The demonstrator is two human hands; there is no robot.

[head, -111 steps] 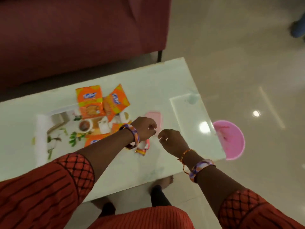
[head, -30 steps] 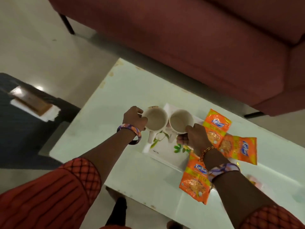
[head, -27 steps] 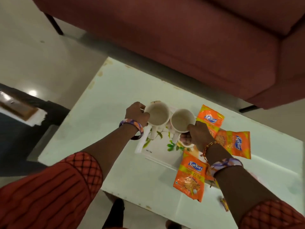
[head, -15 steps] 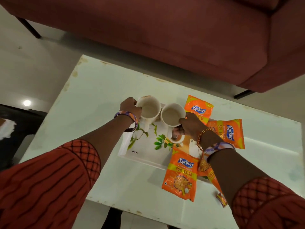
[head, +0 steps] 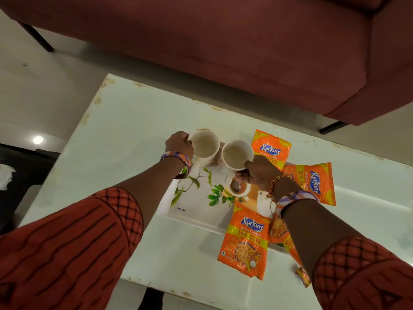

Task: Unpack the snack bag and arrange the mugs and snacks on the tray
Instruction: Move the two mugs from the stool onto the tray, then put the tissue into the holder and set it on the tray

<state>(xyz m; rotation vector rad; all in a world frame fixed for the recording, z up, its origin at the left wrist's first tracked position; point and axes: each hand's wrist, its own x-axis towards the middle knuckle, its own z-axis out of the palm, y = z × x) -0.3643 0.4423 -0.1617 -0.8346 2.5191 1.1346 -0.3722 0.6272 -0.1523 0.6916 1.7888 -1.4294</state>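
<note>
Behind the white table (head: 125, 135), a dark red sofa (head: 223, 41) is filling the upper part of my head view, and pale floor (head: 44, 86) is showing to the left. On the table, a white tray (head: 201, 211) printed with green leaves and a teacup is lying flat.

I am seeing the left hand (head: 178, 144) gripping the left mug (head: 204, 145), fingers curled against its outer left side. This mug is standing upright over the tray's far left part; whether its base is touching the tray I cannot tell. The right hand (head: 259, 175) is gripping the right mug (head: 237, 154) from its near right side, fingers wrapped round the wall and rim. That mug is also sitting upright over the tray's far edge, just beside the left mug, both open mouths facing the camera.

Four orange snack packets are lying around the tray's right half. The far packet (head: 271, 148) is lying just behind the right mug. The right packet (head: 312, 182) is lying beyond the right wrist, turned sideways. The near packet (head: 245, 240) is overlapping the tray's near right corner and hanging onto the table. A fourth packet (head: 279, 229) is lying partly hidden under the right forearm. A small wrapper (head: 302, 276) is lying near the table's front edge.
</note>
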